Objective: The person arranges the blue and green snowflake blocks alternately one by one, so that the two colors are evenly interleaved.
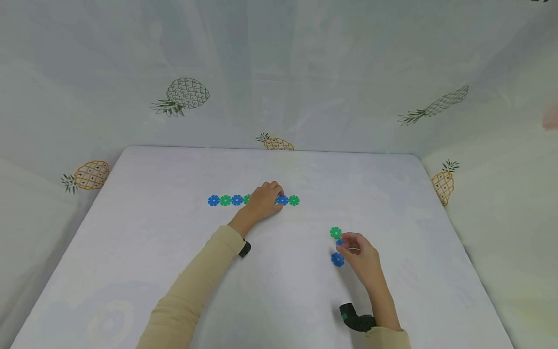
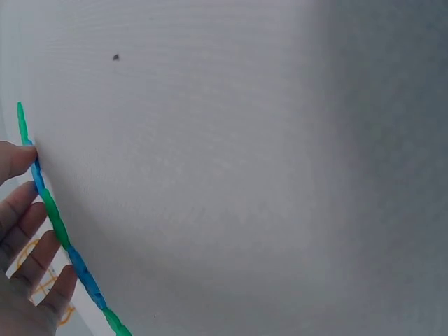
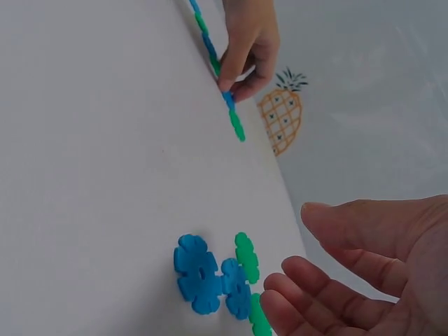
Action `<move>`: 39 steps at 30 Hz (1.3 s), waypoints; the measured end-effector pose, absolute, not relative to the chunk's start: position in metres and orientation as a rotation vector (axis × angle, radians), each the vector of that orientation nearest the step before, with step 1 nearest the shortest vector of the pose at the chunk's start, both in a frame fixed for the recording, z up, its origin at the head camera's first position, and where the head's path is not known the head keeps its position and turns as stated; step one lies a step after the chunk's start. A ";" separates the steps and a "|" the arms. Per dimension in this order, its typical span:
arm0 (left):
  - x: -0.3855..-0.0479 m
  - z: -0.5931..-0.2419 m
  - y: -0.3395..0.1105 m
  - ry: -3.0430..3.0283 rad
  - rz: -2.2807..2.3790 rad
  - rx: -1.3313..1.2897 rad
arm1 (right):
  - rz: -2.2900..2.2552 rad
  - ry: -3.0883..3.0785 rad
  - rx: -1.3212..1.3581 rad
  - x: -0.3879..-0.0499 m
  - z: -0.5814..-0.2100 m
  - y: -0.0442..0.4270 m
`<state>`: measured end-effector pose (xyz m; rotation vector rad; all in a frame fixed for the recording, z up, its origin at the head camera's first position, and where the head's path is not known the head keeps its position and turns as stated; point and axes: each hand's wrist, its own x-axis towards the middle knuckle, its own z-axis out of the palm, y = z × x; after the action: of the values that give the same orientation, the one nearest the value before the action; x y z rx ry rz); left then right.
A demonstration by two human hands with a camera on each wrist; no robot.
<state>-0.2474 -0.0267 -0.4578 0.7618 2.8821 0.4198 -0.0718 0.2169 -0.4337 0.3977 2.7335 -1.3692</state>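
A straight row of linked flower-shaped discs (image 1: 225, 200), alternating blue and green, lies across the table. My left hand (image 1: 263, 201) covers its middle and pinches it near the right end, thumb on the near edge and fingers on the far one. A green disc (image 1: 294, 200) sticks out past that hand. My right hand (image 3: 364, 273) hovers beside a few loose discs, thumb spread apart from the bent fingers. Nearest it are a blue disc (image 3: 236, 288) and a green disc (image 3: 260, 316), partly hidden behind the fingertips. Another blue disc (image 3: 198, 273) and a green one (image 3: 246, 257) lie close by.
The white table (image 1: 165, 169) has a rounded far edge, with a pale pineapple-print cloth (image 1: 305, 87) hanging behind it and at the sides. Black wrist devices, such as the right one (image 1: 357, 320), jut from both wrists above the table.
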 end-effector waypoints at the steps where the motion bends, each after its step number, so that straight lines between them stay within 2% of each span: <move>1: -0.247 -0.458 -0.027 2.881 0.420 0.762 | -1.359 2.742 0.397 -0.070 -0.435 0.218; 19: -0.246 -0.455 -0.027 2.890 0.447 0.777 | -1.261 2.757 0.470 -0.047 -0.453 0.226; 39: -0.246 -0.453 -0.027 2.870 0.437 0.773 | -1.125 2.875 0.347 -0.050 -0.464 0.214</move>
<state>-0.2457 -0.0268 -0.4529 0.7730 2.8704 0.4369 -0.0502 0.2143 -0.4639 0.3469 2.8748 -1.1253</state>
